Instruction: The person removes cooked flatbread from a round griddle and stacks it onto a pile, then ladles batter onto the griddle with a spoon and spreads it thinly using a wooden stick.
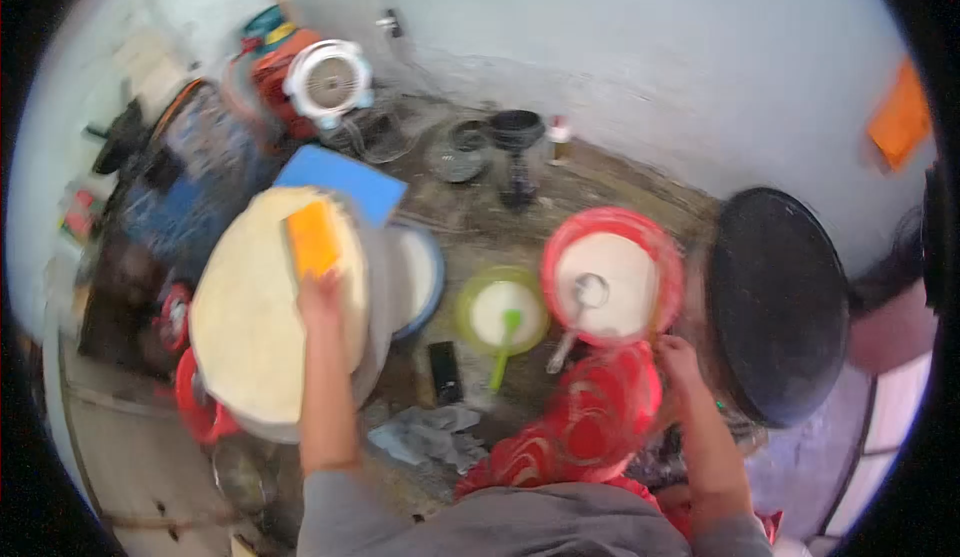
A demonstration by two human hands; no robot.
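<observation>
My left hand is closed on a flat orange scraper-like piece, held over a large round cream-coloured sheet on a wide round base. At the near right rim of a red basin is my right hand, its fingers curled around what looks like a thin stick; blur hides the details. White batter-like liquid fills the basin, with a ladle lying across its edge. Beside it a green bowl holds white liquid and a green spoon.
A large black round plate stands at the right. Behind the cream sheet are a blue board and a blue-rimmed bowl. A phone and crumpled cloth lie near me. A black funnel-like object stands farther back.
</observation>
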